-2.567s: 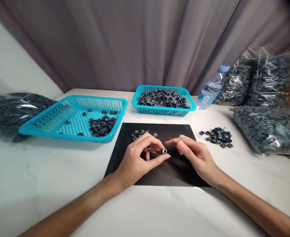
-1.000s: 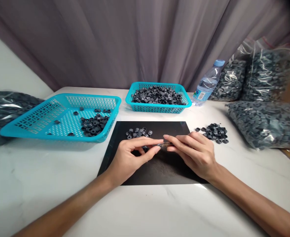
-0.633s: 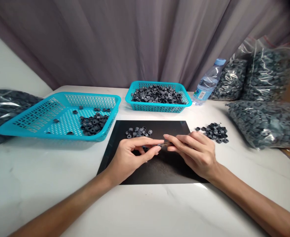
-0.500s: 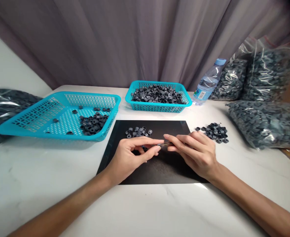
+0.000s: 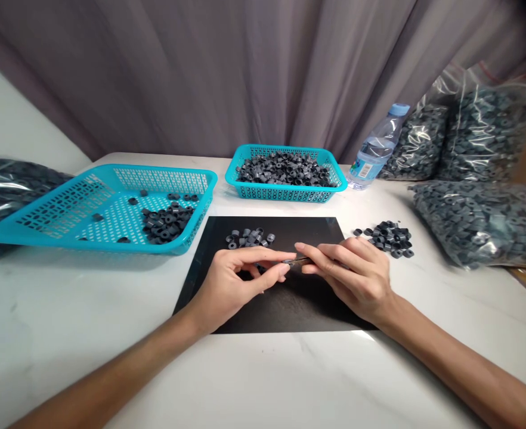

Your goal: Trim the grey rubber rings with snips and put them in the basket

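Both my hands rest over a black mat (image 5: pixel 316 304) on the white table. My left hand (image 5: pixel 234 286) pinches a small grey ring between thumb and forefinger; the ring is mostly hidden by the fingertips. My right hand (image 5: pixel 352 277) is closed on a thin metal tool (image 5: pixel 295 261) whose tip meets the left fingertips. A small heap of grey rings (image 5: pixel 249 238) lies on the mat just beyond my left hand.
A large teal basket (image 5: pixel 61 238) with some rings stands at the left, a smaller full teal basket (image 5: pixel 285 192) at the back. A loose pile of rings (image 5: pixel 388 238) lies right of the mat. A water bottle (image 5: pixel 374 156) and plastic bags of rings (image 5: pixel 477 220) stand at right; another bag (image 5: pixel 3 185) at far left.
Since 2.6 s ago the hands closed together, the tool tip reaching the ring in my left fingers. Over the last second the hands hardly move; the view has shifted slightly.
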Available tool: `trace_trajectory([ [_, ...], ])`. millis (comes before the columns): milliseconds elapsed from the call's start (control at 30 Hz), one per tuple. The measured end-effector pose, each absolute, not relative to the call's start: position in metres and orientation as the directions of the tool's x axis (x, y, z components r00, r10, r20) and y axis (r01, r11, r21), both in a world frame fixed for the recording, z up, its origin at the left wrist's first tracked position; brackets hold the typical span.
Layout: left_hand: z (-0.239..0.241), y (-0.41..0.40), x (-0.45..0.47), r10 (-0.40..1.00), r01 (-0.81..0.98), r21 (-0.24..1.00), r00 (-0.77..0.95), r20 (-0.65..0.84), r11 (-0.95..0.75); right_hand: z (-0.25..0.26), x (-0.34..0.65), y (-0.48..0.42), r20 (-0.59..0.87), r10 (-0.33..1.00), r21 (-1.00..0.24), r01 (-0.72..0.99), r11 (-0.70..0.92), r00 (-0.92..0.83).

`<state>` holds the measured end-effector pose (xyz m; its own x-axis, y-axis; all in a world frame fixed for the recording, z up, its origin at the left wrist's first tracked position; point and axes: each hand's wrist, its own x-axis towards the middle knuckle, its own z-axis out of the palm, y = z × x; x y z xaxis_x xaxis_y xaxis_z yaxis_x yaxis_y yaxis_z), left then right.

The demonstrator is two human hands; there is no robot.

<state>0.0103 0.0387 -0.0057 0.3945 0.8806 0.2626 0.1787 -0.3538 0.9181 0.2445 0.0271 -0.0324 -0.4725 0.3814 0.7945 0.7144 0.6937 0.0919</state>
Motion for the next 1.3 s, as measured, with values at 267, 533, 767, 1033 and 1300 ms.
trace_trajectory([
  [267, -0.0076, 0.0395, 0.0088, 0.878, 0.197, 0.907, 0.394, 0.274, -0.371, -0.0337, 0.2448, 0.0268, 0.791, 0.396, 0.089, 0.728, 0.680, -0.466],
  [533, -0.0073, 0.0403, 0.0079, 0.876, 0.220, 0.902, 0.405, 0.261, -0.371, -0.0312, 0.2438, 0.0263, 0.799, 0.383, 0.078, 0.712, 0.698, -0.463],
  [767, -0.0074, 0.0396, 0.0084, 0.881, 0.234, 0.893, 0.382, 0.281, -0.385, -0.0308, 0.2447, 0.0261, 0.796, 0.408, 0.033, 0.705, 0.709, -0.447],
  [1033, -0.0079, 0.0390, 0.0091, 0.893, 0.232, 0.899, 0.354, 0.278, -0.372, -0.0306, 0.2472, 0.0270, 0.777, 0.414, 0.072, 0.720, 0.690, -0.474],
  [1300, -0.0093, 0.0407, 0.0081, 0.889, 0.231, 0.897, 0.363, 0.280, -0.377, -0.0298, 0.2453, 0.0257, 0.784, 0.375, 0.125, 0.718, 0.684, -0.494],
])
